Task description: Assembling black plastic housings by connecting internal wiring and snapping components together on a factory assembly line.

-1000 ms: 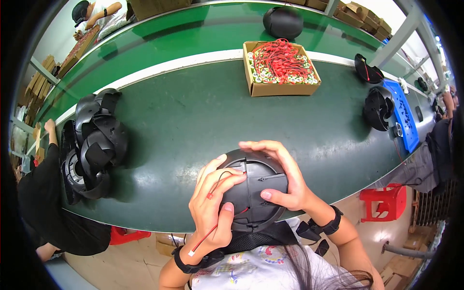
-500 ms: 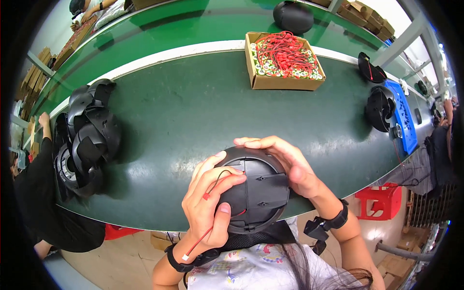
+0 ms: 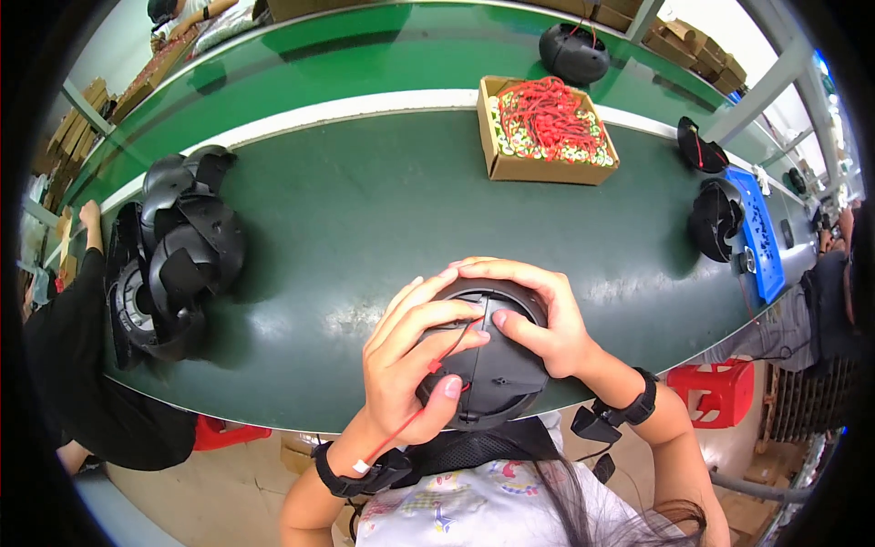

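Observation:
A round black plastic housing (image 3: pixel 488 387), parted by a seam down its middle, is held between my two hands above the near edge of the bench. My left hand (image 3: pixel 410 351) wraps its left side, fingertips near the seam. On the right, my right hand (image 3: pixel 547 319) curls over the far rim, its thumb pressing on the face beside the seam. A thin dark wire with a red connector (image 3: pixel 435 366) loops out by my left fingers. Another red wire (image 3: pixel 396 434) with a white plug runs across my left palm to the wrist.
Curved black shells (image 3: pixel 187 246) are stacked at left, close to a person in black (image 3: pixel 68 337). A cardboard box (image 3: pixel 551 170) of red wires stands at the far side. More black shells (image 3: pixel 715 219) and a blue tray (image 3: pixel 764 246) lie at right. A black round unit (image 3: pixel 574 55) sits on the conveyor.
My right thumb has come down onto the housing's face, and its right hand has closed further round the rim. The housing has tilted slightly. A red-wired unit on the conveyor has shifted right.

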Motion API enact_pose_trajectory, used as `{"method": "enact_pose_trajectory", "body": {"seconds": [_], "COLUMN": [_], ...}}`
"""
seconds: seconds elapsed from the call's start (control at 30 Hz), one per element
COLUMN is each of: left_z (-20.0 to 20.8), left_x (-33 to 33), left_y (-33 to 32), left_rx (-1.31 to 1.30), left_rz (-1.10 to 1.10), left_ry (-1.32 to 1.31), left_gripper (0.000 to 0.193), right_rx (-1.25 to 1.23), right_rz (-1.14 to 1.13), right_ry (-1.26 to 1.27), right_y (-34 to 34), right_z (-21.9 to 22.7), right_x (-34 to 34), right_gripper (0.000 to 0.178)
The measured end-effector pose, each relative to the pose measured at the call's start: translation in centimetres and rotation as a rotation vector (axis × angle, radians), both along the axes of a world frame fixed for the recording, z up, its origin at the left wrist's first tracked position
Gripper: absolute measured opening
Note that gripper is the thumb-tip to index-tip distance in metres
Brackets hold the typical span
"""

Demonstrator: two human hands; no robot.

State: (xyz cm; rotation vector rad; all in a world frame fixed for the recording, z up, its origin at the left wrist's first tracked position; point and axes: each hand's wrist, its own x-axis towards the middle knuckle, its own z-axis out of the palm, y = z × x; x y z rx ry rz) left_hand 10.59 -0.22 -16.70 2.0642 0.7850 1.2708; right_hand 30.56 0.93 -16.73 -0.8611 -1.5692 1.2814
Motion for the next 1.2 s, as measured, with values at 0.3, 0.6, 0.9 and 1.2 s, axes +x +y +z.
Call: {"method": "enact_pose_trajectory", "body": {"seconds": [0.3, 0.6, 0.9, 1.2], "left_z": [0.2, -2.0, -2.6, -2.3], "left_x": [-6.9, -11.3, -11.1, -10.8], "left_y": [-0.5, -5.9, -5.8, -5.4], "left_rx": [-0.010, -0.204, -0.103, -0.068], "left_rz": [0.337, 0.406, 0.445, 0.493], "left_ry": [0.110, 0.312, 0.400, 0.395], "left_gripper": [0.078, 0.046, 0.052, 0.049], "right_rx": [-0.080, -0.014, 0.078, 0.299], "right_rz": [-0.238, -1.057, -1.270, -1.254], "right_ry": [0.253, 0.089, 0.003, -0.391], "right_y": [9.7, 33.0, 40.2, 40.8], "right_z": [0.6, -0.9, -2.5, -0.9], "right_x": [-3.7, -11.5, -11.8, -10.8], "right_gripper": [0.036, 0.048, 0.050, 0.068]}}
